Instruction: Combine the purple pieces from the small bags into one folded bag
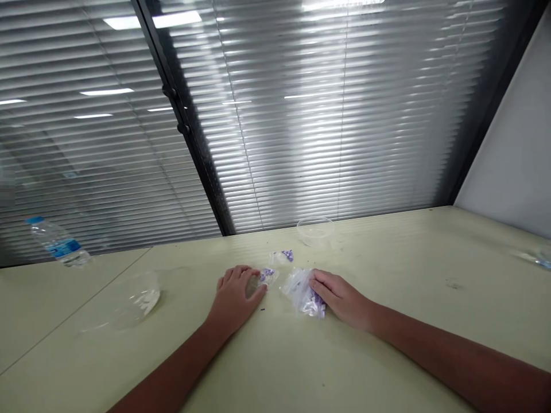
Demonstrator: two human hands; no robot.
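Observation:
My right hand (pixel 340 295) is closed on a clear plastic bag (pixel 301 289) with purple pieces inside, the thumb on top of it. To its left, my left hand (pixel 236 295) rests on the table, thumb and fingers spread around the near side of a small clear bag (pixel 267 276) that also holds purple bits. Whether the left fingertips touch that bag I cannot tell. Just beyond both hands lies another small bag (pixel 282 256) with purple pieces at its right end. A tiny dark piece (pixel 263 310) sits on the table between my forearms.
A round clear plastic container (pixel 315 228) stands at the table's back edge. On the left are a crumpled clear plastic piece (pixel 144 295) and a water bottle (pixel 60 244) with a blue cap. Window blinds (pixel 293 132) rise behind the pale table (pixel 413 275).

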